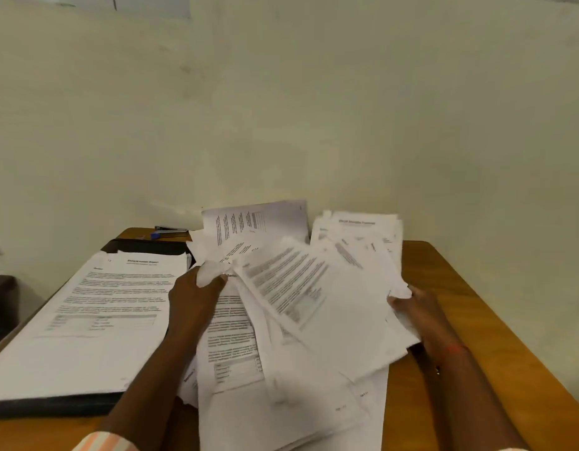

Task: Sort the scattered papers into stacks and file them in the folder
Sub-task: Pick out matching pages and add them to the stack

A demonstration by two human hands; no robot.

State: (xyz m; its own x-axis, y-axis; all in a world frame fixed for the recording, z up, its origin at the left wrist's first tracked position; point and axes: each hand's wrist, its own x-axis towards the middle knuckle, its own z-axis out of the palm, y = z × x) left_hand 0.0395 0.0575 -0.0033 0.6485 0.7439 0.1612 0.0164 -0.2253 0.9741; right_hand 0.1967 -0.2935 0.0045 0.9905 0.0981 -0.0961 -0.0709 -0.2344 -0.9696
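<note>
Papers gripped by left hand and right hand.

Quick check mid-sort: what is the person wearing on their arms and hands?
No gloves, and no rings that I can make out. The left hand has a bare forearm up to an orange-and-white striped sleeve at the bottom edge of the view. The right hand has a thin red band round its wrist. Nearer the elbow sits a small item, too blurred to identify.

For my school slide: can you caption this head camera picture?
Left hand and right hand grip messy papers on a wooden table, beside a neat stack on a black folder.
</note>
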